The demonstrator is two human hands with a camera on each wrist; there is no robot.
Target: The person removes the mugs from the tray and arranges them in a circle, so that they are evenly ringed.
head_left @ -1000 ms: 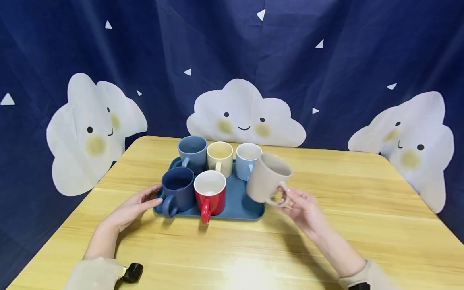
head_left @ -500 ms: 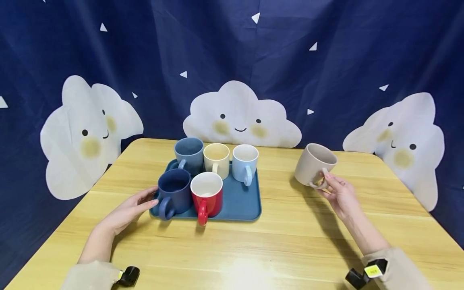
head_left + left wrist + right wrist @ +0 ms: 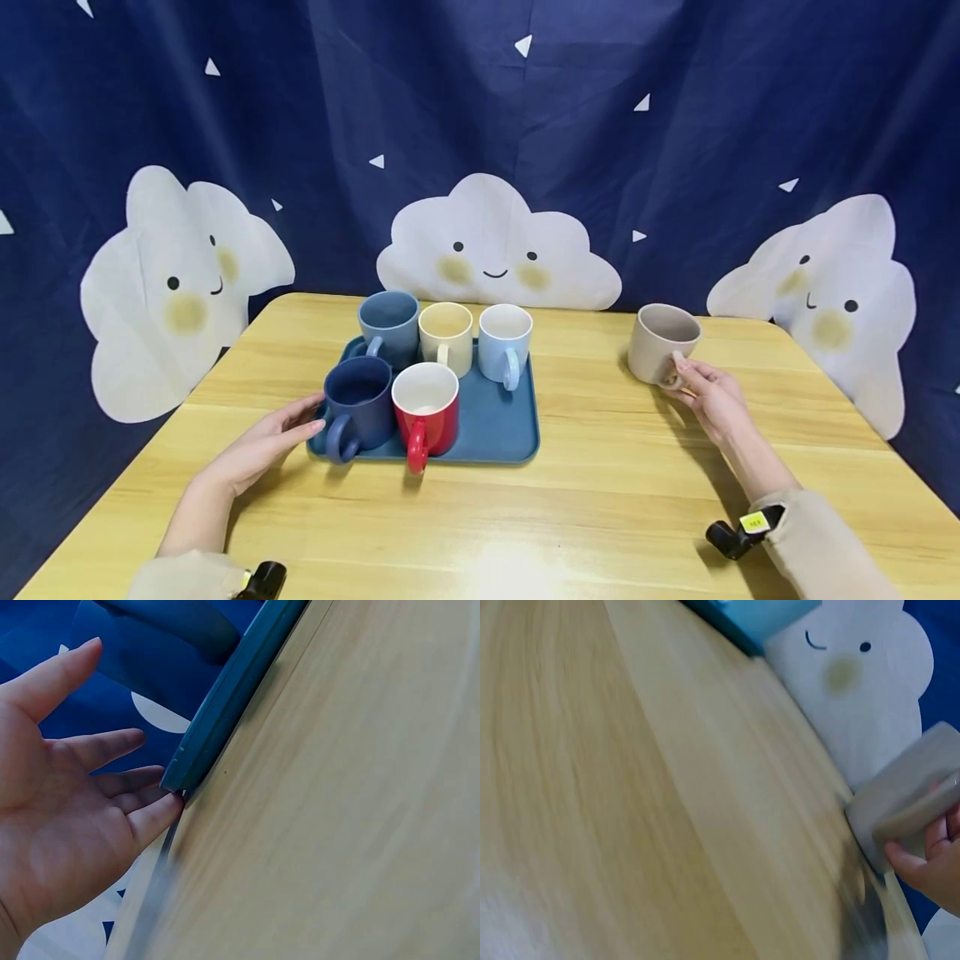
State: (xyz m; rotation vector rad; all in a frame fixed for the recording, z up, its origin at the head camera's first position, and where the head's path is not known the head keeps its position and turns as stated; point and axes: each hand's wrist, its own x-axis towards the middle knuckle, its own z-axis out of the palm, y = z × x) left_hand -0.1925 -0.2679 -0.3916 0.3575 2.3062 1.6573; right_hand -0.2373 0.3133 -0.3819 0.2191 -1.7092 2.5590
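My right hand [image 3: 712, 400] pinches the handle of a grey-beige mug [image 3: 663, 343], which is upright at the right rear of the table. In the right wrist view, finger and thumb hold that mug's handle [image 3: 919, 814]. At the left, my left hand [image 3: 262, 442] has its fingers extended against the left edge of a blue tray [image 3: 498, 425]; fingertips touch its rim [image 3: 187, 765] in the left wrist view. Beside those fingers stands a navy mug [image 3: 360, 404]. A red mug [image 3: 427, 408] with a white inside is next to it on the tray.
Along the tray's back row are a slate-blue mug [image 3: 390, 329], a cream mug [image 3: 447, 337] and a light blue mug [image 3: 505, 342]. They stand on a wooden table [image 3: 585, 500]. Behind it hangs a navy curtain [image 3: 450, 92] with cloud faces.
The right hand has carried the grey-beige mug from above the tray's right side to the right, then lowered it to the table. My left hand has stayed at the tray's edge.
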